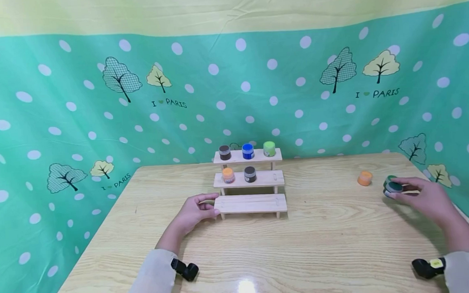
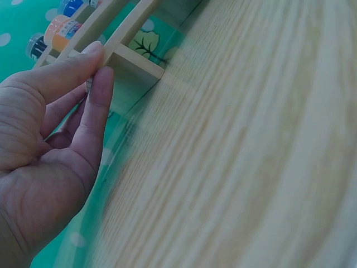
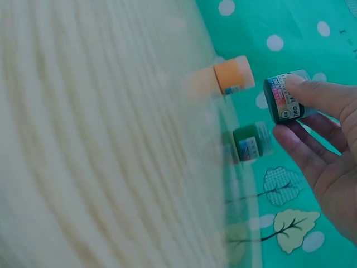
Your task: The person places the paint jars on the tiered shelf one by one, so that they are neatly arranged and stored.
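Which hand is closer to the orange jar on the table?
Right. The right hand is just right of the orange jar, pinching a dark jar; the left hand is far to the left, pinching the wooden rack.

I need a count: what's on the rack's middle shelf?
On the middle shelf: an orange jar and a dark jar. Whatever lies directly under them is covered.
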Demonstrator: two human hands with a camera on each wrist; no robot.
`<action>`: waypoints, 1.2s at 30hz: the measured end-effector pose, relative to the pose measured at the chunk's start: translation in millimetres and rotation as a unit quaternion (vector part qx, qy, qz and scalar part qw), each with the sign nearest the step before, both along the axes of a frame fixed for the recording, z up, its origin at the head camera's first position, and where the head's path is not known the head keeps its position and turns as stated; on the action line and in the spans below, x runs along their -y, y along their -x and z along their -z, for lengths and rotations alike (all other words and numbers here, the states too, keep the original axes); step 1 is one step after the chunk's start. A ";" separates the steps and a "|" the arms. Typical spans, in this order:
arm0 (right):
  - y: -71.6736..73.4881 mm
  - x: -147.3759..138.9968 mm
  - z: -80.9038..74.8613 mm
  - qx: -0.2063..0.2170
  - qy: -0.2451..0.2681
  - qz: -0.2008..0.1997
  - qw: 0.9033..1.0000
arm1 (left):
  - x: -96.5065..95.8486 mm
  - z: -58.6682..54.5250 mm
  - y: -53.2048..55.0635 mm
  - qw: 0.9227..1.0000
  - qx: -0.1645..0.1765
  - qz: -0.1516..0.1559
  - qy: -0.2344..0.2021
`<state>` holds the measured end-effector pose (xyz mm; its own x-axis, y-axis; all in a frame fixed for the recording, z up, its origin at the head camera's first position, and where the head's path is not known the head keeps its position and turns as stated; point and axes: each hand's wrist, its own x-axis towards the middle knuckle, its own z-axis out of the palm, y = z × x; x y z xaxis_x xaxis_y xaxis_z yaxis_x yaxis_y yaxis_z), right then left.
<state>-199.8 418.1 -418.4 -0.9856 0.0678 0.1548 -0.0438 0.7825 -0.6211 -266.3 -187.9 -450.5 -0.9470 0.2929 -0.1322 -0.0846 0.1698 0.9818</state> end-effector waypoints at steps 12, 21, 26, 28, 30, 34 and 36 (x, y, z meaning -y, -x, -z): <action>-0.4 25.7 -14.2 -0.057 0.024 -0.034 0.998 | 0.2 -0.6 -0.5 1.000 -0.002 -0.003 -0.001; -0.7 50.6 -27.1 -0.060 0.047 -0.068 0.995 | 0.1 -0.6 -1.4 1.000 0.000 -0.002 -0.006; 1.3 62.0 -30.8 -0.076 0.043 -0.088 0.992 | 0.2 -0.5 -1.0 1.000 -0.001 -0.002 -0.007; 1.6 66.9 -33.1 -0.080 0.042 -0.097 0.991 | 0.4 -0.4 -0.7 1.000 -0.001 -0.002 -0.008; 1.7 72.5 -35.8 -0.085 0.044 -0.109 0.989 | 0.6 0.0 -0.3 1.000 0.000 -0.003 -0.008; 2.9 84.4 -40.7 -0.094 0.049 -0.132 0.986 | 0.8 0.7 0.0 1.000 0.000 -0.005 -0.006; 4.3 90.6 -42.0 -0.093 0.048 -0.141 0.984 | 0.6 0.7 -0.3 1.000 0.000 -0.007 -0.005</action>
